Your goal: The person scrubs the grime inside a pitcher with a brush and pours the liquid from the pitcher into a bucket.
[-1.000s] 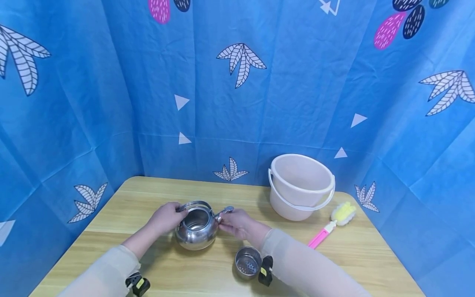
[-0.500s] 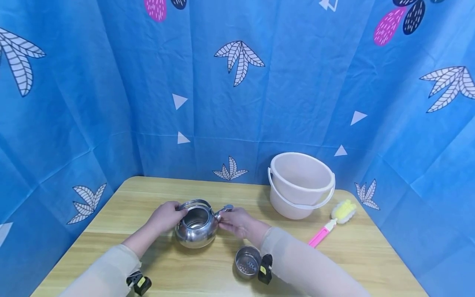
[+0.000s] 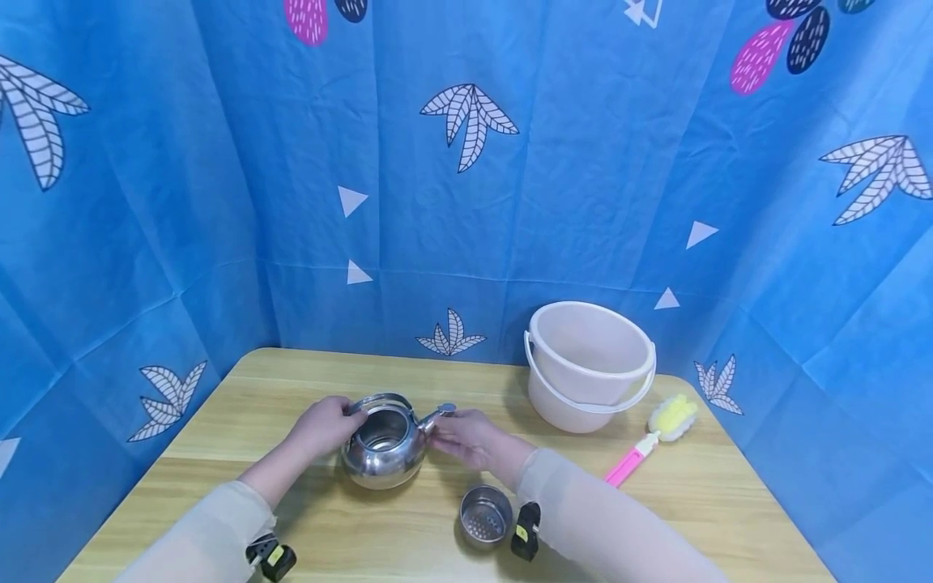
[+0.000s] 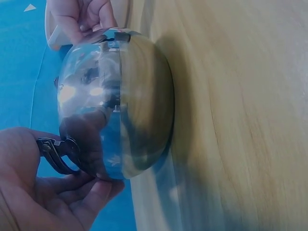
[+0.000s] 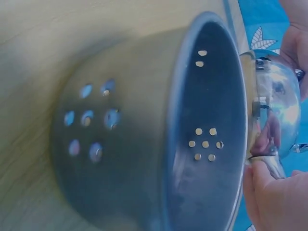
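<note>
A shiny steel teapot (image 3: pixel 382 470), its top uncovered, sits upright on the table left of centre. My left hand (image 3: pixel 324 433) holds it at the far-left side; in the left wrist view, that hand is around the hinged handle (image 4: pixel 57 156), and fingertips touch the pot's wall. On the opposite side my right hand (image 3: pixel 472 441) pinches the spout (image 5: pixel 269 166), whose tip shows above the fingers. A steel strainer cup (image 3: pixel 484 517) with small holes stands near my right wrist, untouched by either hand. It hides part of the teapot in the right wrist view.
A white bucket (image 3: pixel 586 409) with its handle down stands at the back right. Beside it lies a brush (image 3: pixel 674 418) with a yellow-and-white sponge head and a pink handle, partly behind my right sleeve. Blue patterned cloth (image 3: pixel 452 219) walls the table (image 3: pixel 364 542) at the back and sides.
</note>
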`<state>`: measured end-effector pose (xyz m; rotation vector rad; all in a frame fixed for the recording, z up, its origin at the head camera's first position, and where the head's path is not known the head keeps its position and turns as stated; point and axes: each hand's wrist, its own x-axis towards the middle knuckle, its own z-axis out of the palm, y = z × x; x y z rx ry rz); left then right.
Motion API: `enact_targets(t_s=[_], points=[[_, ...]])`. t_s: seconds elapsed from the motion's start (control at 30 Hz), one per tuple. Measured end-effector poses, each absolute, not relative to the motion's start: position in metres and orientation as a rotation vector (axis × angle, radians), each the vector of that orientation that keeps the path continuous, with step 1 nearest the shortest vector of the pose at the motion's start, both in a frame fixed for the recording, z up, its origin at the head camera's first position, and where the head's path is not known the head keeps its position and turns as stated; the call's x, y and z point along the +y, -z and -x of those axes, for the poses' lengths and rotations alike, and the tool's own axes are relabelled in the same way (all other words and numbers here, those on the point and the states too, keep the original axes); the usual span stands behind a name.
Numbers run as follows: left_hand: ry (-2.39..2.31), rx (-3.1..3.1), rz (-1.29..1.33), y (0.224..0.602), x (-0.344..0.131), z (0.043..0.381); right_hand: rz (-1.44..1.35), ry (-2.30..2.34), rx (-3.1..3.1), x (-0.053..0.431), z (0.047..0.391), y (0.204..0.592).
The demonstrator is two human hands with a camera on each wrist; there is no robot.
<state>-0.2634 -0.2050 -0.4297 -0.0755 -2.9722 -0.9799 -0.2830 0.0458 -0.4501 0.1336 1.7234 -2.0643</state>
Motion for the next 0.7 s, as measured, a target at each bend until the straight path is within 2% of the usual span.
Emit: enact_targets(t_s=[0.7], points=[[0.985,-2.827,0.141,0.410,-0.202,0.250,0.012,2.036,1.737,0.095,0.266,0.429]])
